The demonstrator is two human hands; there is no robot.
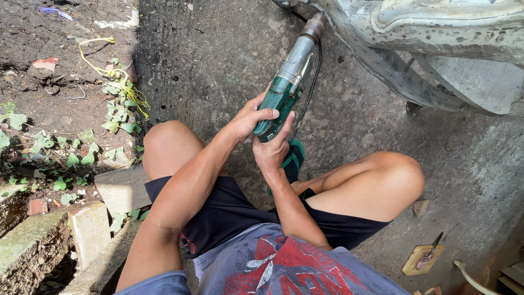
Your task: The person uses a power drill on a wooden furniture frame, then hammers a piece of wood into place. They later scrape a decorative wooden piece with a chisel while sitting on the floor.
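Near centre of view, 1 green power tool w/ a silver barrel and a rusty brown nose is gripped by 2 bare hands, nose pointing far-right and meeting the edge of 1 weathered pale metal body w/ flaking paint at top right. Left hand wraps the green housing from the left, fingers curled over its top; right hand clasps the rear end from below, thumb up along the side. Both hands closed tight round the tool. 1 black cord runs alongside the tool's right side. Person is seated low, 2 bare knees spread left and right, black shorts, grey shirt w/ red print, no words told. 1 foot in a green sandal shows just under the right hand. Ground is rough grey concrete, sunlit at right, shaded at centre. Left side: bare dirt, a patch of small green leafy vines, 1 yellow cord scrap, several pale stone blocks at near left. Near right: 1 small yellow-tan flat block w/ 1 thin dark tool lying on it. Outdoors, bright daylight.
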